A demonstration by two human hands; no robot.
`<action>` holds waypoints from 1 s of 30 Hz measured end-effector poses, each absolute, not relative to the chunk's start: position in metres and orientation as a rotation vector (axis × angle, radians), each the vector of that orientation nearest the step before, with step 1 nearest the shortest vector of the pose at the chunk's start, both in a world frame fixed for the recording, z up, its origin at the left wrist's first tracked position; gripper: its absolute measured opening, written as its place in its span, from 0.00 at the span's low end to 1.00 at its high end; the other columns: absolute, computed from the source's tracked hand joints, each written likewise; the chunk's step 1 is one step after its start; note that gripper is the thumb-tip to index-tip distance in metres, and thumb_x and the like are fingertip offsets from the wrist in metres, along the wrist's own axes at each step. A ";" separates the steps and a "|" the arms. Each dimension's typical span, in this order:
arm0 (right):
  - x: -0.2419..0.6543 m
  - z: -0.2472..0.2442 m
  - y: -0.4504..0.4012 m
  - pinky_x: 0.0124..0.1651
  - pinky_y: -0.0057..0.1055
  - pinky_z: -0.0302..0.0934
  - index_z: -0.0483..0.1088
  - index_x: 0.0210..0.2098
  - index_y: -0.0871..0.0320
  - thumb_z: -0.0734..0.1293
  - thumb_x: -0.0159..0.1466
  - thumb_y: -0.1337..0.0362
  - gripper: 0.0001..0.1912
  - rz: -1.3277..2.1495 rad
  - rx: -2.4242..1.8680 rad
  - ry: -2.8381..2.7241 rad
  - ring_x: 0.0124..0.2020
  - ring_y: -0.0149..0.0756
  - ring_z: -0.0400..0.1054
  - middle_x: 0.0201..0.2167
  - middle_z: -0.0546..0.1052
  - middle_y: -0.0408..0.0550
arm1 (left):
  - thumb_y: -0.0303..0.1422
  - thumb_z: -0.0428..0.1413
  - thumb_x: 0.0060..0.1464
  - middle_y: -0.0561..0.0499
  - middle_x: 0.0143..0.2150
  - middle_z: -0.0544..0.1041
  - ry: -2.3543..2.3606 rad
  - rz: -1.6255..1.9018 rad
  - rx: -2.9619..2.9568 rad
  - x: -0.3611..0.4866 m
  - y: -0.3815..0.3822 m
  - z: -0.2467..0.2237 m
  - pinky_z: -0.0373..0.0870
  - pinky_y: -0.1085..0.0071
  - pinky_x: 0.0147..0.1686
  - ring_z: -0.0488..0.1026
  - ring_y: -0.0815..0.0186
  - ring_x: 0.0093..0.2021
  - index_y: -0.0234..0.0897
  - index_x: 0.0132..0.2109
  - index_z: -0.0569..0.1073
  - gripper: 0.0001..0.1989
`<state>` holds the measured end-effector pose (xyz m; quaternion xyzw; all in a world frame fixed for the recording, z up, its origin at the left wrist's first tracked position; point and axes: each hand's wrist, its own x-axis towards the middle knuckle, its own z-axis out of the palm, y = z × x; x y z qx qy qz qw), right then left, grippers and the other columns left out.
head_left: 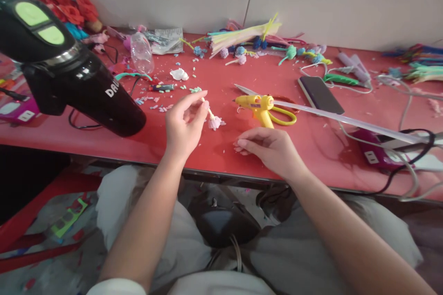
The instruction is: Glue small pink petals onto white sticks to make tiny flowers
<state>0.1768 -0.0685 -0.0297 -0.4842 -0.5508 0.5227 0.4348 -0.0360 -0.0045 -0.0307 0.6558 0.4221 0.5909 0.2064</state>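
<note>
Between the thumb and fingers of my left hand (188,117) is the pale yellow stem of a small pink pipe-cleaner flower (214,122). Its fluffy head hangs downward, close to the red table top. My right hand (263,145) is over the table's front edge, with its fingertips pinched together; whatever they may hold is too small to make out. Just beyond it lies a yellow glue gun (258,103) with a long clear glue stick (342,120) poking out of its back. Scissors (285,117) with yellow handles rest partly under the gun.
A black handheld vacuum (104,92) looms at the left. Beyond my hands are pipe-cleaner bundles (242,39), a plastic bottle (141,53) and trimmed bits. To the right lie a phone (320,94), a purple power strip (377,150) and cables.
</note>
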 end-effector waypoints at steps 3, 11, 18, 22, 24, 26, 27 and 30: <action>0.177 -0.028 -0.068 0.37 0.35 0.77 0.78 0.34 0.57 0.77 0.60 0.49 0.18 1.273 -1.199 -1.372 0.31 0.35 0.77 0.30 0.82 0.48 | 0.40 0.61 0.65 0.49 0.39 0.83 1.157 1.666 1.823 -0.036 -0.005 -0.030 0.81 0.68 0.39 0.81 0.65 0.35 0.42 0.50 0.80 0.10; 0.177 -0.029 -0.068 0.34 0.31 0.75 0.77 0.37 0.57 0.77 0.60 0.50 0.17 1.274 -1.144 -1.364 0.28 0.32 0.75 0.28 0.80 0.45 | 0.40 0.63 0.63 0.48 0.38 0.83 1.133 1.699 1.789 -0.037 -0.005 -0.027 0.81 0.71 0.37 0.81 0.67 0.34 0.40 0.48 0.82 0.11; 0.177 -0.030 -0.067 0.45 0.38 0.79 0.79 0.41 0.58 0.78 0.60 0.51 0.18 1.353 -1.103 -1.303 0.34 0.35 0.80 0.34 0.84 0.49 | 0.40 0.63 0.63 0.49 0.38 0.83 1.172 1.700 1.791 -0.038 -0.004 -0.027 0.81 0.71 0.37 0.81 0.66 0.35 0.41 0.49 0.82 0.11; 0.177 -0.031 -0.068 0.38 0.31 0.77 0.81 0.36 0.58 0.77 0.61 0.53 0.14 1.302 -1.105 -1.347 0.32 0.33 0.79 0.32 0.84 0.48 | 0.40 0.63 0.63 0.48 0.38 0.83 1.190 1.684 1.803 -0.039 -0.004 -0.028 0.80 0.70 0.38 0.81 0.66 0.35 0.40 0.49 0.82 0.11; 0.177 -0.032 -0.068 0.31 0.27 0.74 0.80 0.36 0.57 0.77 0.62 0.53 0.13 1.272 -1.122 -1.349 0.29 0.32 0.77 0.28 0.82 0.46 | 0.40 0.63 0.63 0.48 0.38 0.83 1.165 1.699 1.806 -0.039 -0.004 -0.028 0.80 0.71 0.38 0.81 0.66 0.35 0.40 0.49 0.82 0.11; 0.177 -0.033 -0.068 0.27 0.26 0.71 0.79 0.35 0.57 0.77 0.62 0.53 0.13 1.265 -1.131 -1.338 0.26 0.31 0.76 0.26 0.81 0.44 | 0.40 0.63 0.63 0.49 0.37 0.83 1.136 1.713 1.802 -0.038 -0.004 -0.028 0.80 0.71 0.37 0.81 0.67 0.34 0.40 0.49 0.82 0.11; 0.177 -0.033 -0.067 0.28 0.26 0.72 0.79 0.36 0.57 0.77 0.62 0.53 0.14 1.270 -1.123 -1.335 0.26 0.31 0.76 0.25 0.81 0.44 | 0.40 0.63 0.63 0.49 0.37 0.83 1.125 1.716 1.796 -0.038 -0.004 -0.028 0.80 0.71 0.37 0.81 0.67 0.33 0.40 0.49 0.82 0.12; 0.177 -0.033 -0.067 0.36 0.30 0.76 0.79 0.38 0.57 0.77 0.62 0.52 0.15 1.300 -1.075 -1.335 0.30 0.32 0.78 0.29 0.82 0.46 | 0.39 0.64 0.63 0.49 0.37 0.83 1.109 1.716 1.775 -0.037 -0.004 -0.028 0.80 0.72 0.36 0.80 0.67 0.33 0.40 0.49 0.82 0.11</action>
